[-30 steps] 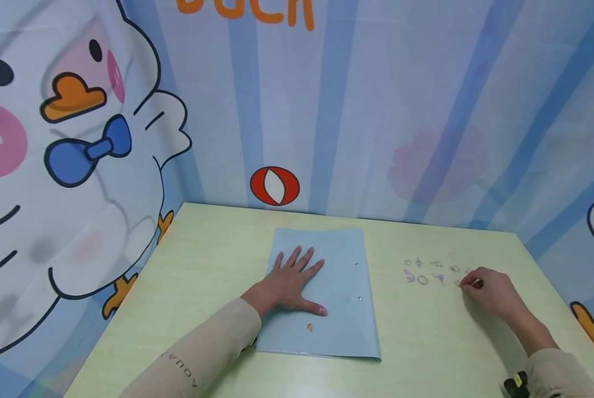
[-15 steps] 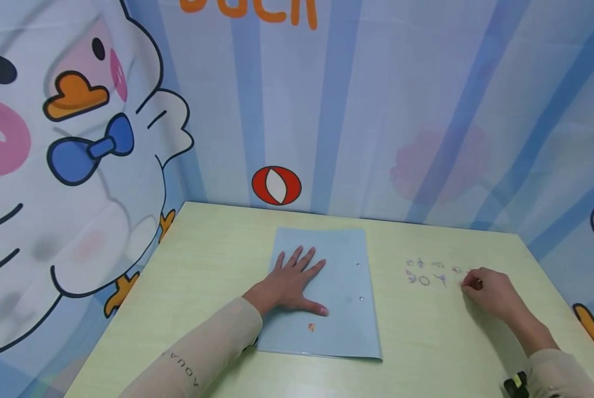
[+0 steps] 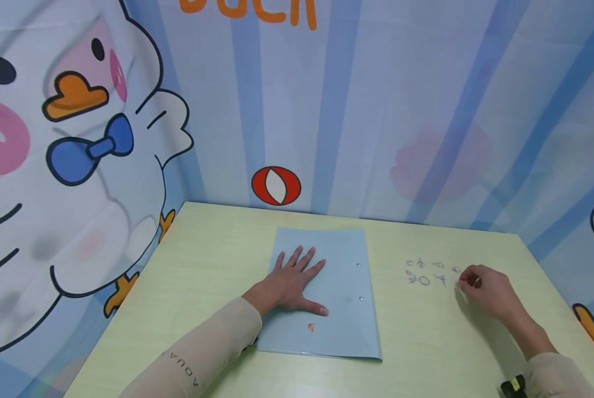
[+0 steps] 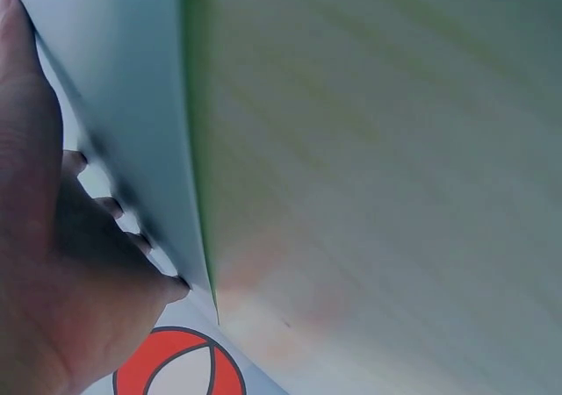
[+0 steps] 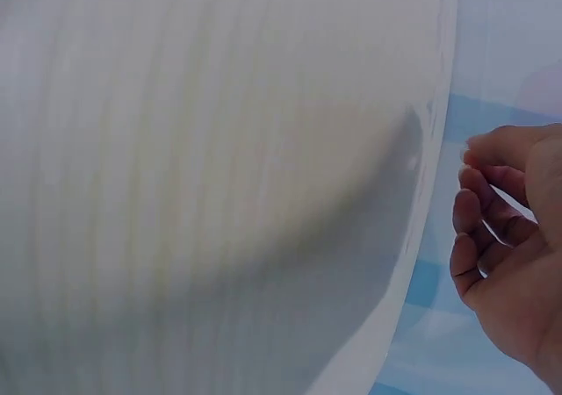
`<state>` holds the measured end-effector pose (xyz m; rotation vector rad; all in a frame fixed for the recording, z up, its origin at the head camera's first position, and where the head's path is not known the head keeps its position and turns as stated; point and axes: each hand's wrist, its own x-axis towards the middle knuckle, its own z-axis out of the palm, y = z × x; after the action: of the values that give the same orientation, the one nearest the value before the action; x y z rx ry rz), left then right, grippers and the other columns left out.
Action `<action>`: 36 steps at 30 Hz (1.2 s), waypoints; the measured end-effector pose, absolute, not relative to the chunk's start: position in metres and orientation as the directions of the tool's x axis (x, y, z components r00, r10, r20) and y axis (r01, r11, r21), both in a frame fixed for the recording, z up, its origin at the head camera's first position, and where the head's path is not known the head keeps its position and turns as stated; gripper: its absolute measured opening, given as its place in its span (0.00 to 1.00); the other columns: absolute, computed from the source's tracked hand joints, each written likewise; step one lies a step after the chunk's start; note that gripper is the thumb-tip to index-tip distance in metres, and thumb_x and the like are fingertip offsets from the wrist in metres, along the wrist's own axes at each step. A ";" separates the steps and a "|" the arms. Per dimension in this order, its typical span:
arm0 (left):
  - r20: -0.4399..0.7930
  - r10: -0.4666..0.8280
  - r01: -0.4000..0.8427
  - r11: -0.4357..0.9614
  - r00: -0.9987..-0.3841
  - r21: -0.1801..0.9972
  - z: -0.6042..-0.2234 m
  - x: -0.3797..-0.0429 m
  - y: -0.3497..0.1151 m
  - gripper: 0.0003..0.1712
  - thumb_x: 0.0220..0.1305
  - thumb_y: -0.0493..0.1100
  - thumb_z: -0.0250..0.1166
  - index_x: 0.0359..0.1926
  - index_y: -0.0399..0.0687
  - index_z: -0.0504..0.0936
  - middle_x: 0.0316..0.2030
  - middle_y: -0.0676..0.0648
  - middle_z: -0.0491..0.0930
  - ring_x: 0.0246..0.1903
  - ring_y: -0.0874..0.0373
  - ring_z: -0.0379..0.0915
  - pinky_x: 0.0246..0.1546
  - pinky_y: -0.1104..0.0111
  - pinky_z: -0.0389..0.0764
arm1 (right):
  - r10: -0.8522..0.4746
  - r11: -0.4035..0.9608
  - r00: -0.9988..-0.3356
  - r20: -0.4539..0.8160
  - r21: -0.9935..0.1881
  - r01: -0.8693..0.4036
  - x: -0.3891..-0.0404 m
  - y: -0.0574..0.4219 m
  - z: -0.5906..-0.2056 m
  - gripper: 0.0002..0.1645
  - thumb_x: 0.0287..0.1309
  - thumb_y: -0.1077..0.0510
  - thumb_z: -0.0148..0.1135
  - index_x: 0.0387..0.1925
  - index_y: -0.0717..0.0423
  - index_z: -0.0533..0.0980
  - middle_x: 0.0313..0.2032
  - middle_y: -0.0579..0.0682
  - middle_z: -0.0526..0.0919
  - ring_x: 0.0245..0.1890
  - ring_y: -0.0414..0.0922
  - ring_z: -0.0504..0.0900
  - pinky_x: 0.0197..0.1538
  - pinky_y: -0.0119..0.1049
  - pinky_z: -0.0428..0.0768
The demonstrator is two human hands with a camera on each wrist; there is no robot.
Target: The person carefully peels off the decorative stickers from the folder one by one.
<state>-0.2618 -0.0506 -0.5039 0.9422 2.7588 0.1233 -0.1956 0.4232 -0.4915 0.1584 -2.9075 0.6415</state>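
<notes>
A light blue sheet-like folder (image 3: 334, 331) lies flat on the table. My left hand (image 3: 292, 282) rests on it with straight, spread fingers. Two small shiny dots (image 3: 361, 298) and a small orange-brown piece (image 3: 311, 327) show on its surface. At the right, several tiny purplish pieces (image 3: 424, 281) lie in two rough rows on the tabletop. Beside their right end is my right hand (image 3: 488, 290), thumb and index fingertips together. A tiny pale piece (image 5: 466, 156) shows faintly between those fingertips in the right wrist view; its kind is too small to tell.
The pale wooden table (image 3: 217, 249) ends at a blue striped backdrop (image 3: 366, 110) printed with a large white duck (image 3: 103, 221). A dark wrist device (image 3: 514, 385) sits by the right sleeve.
My right hand has shifted slightly left and up over the tiny pieces, now covering the right end of their top row. My left hand stays on the folder.
</notes>
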 end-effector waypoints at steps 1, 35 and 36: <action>-0.183 0.615 0.596 0.789 -0.767 0.148 -0.503 -0.262 -0.051 0.68 0.54 0.88 0.59 0.87 0.66 0.45 0.86 0.48 0.35 0.84 0.41 0.28 0.78 0.35 0.38 | -0.068 0.895 -0.979 0.194 -0.422 -0.146 -0.195 0.420 -0.490 0.07 0.71 0.61 0.66 0.41 0.63 0.82 0.34 0.51 0.83 0.32 0.44 0.77 0.31 0.37 0.75; -0.145 0.609 0.600 0.793 -0.780 0.102 -0.506 -0.264 -0.052 0.62 0.57 0.89 0.52 0.86 0.72 0.49 0.86 0.49 0.40 0.83 0.37 0.29 0.76 0.30 0.41 | -0.470 0.607 -0.837 0.281 -0.586 -0.538 -0.192 0.218 -0.480 0.13 0.66 0.57 0.74 0.49 0.56 0.85 0.40 0.43 0.85 0.35 0.38 0.81 0.39 0.40 0.83; -0.142 0.608 0.600 0.794 -0.781 0.100 -0.506 -0.265 -0.052 0.62 0.57 0.89 0.52 0.86 0.72 0.50 0.86 0.49 0.40 0.83 0.37 0.30 0.76 0.30 0.42 | -0.490 0.597 -0.829 0.270 -0.588 -0.545 -0.191 0.214 -0.481 0.13 0.66 0.56 0.74 0.50 0.56 0.84 0.40 0.44 0.85 0.36 0.38 0.82 0.40 0.40 0.83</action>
<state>-0.2646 -0.0518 -0.5064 0.9554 2.8152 0.0736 -0.1905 0.2136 -0.4808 0.8880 -2.7355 1.0492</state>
